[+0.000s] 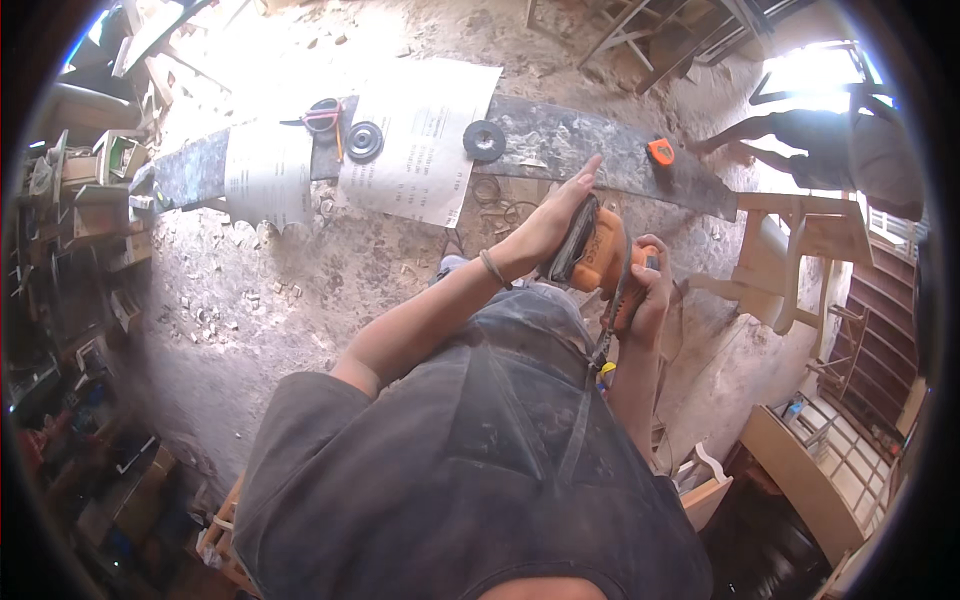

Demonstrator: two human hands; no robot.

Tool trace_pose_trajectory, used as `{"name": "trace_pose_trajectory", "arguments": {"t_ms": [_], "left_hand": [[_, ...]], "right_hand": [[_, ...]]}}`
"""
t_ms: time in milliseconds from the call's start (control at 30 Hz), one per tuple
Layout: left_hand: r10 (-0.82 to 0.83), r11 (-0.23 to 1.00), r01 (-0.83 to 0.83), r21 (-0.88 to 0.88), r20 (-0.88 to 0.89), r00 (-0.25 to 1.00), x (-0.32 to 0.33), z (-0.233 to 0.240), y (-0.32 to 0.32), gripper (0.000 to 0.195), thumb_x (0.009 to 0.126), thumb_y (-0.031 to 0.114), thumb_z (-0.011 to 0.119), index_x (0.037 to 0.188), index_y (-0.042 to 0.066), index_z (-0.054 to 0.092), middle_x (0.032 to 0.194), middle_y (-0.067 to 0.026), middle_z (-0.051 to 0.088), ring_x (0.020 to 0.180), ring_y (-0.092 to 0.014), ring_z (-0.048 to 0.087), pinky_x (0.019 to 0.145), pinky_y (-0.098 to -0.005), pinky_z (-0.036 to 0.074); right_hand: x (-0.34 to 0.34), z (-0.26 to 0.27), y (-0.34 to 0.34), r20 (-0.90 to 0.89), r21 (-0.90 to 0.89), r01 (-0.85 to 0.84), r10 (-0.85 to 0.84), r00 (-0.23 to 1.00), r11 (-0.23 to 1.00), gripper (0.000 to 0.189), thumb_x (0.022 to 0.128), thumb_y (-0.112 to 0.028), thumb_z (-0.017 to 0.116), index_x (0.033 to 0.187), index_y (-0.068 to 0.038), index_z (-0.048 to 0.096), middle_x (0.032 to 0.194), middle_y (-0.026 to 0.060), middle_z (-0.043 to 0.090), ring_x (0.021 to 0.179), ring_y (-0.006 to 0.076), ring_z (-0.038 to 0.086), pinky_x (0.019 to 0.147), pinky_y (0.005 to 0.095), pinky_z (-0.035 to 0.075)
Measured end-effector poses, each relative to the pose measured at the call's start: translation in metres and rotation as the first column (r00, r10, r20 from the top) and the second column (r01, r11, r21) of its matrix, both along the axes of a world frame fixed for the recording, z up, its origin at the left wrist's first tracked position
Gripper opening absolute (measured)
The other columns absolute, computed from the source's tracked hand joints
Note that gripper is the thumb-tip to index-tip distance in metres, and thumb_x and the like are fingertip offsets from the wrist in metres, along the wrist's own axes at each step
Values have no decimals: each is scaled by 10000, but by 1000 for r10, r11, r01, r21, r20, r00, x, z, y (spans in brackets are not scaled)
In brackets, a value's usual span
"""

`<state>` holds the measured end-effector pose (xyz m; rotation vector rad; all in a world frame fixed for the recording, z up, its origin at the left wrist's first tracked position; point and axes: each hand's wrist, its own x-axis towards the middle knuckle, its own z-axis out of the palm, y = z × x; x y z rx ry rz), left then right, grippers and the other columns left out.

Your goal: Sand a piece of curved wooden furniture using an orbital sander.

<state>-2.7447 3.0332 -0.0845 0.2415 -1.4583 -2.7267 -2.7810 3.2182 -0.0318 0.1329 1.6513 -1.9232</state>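
Observation:
My right hand grips the handle of an orange power sander, which is tipped on its side in front of my body. Its dark flat pad faces left. My left hand lies flat along that pad, fingers stretched out and pointing away from me. Beyond the hands is a long, worn board bearing a large sandpaper sheet, printed side up, and a smaller sandpaper piece with a ragged edge. Two round discs, a ridged one and a dark one, rest at the large sheet's sides.
Scissors, a pencil and an orange tape measure lie on the board. A wooden chair part stands at its right end. Another person is at the far right. Wood offcuts crowd the left; scraps litter the dusty floor.

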Motion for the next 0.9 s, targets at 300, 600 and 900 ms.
{"name": "trace_pose_trajectory", "arguments": {"t_ms": [300,600,900], "left_hand": [[130,976,-44,-212,410,903,20,-95,-2,657,1013,461,470,1545,111,306,1561,-130,360,1448,-290,327,1184,-405,253],[-162,-23,851,-524,842,514,62,-147,10,615,889,470,594,1302,15,579,1257,-250,620,1204,-397,567,1016,-444,455],[-297,151,794,-589,739,605,-23,-141,99,641,878,434,628,1363,27,527,1290,-242,599,1221,-377,561,1033,-422,445]], "right_hand": [[-20,-24,83,-437,362,193,-18,900,912,413,716,-123,681,1112,-44,599,1036,79,601,969,204,594,876,322,481],[-32,-56,248,-340,832,203,187,921,516,483,692,-193,690,1151,-70,601,1083,136,601,1033,338,602,881,426,488],[-24,-72,314,-195,872,111,131,972,478,480,679,-200,685,1136,-80,600,1095,130,598,1064,344,590,907,431,481]]}}
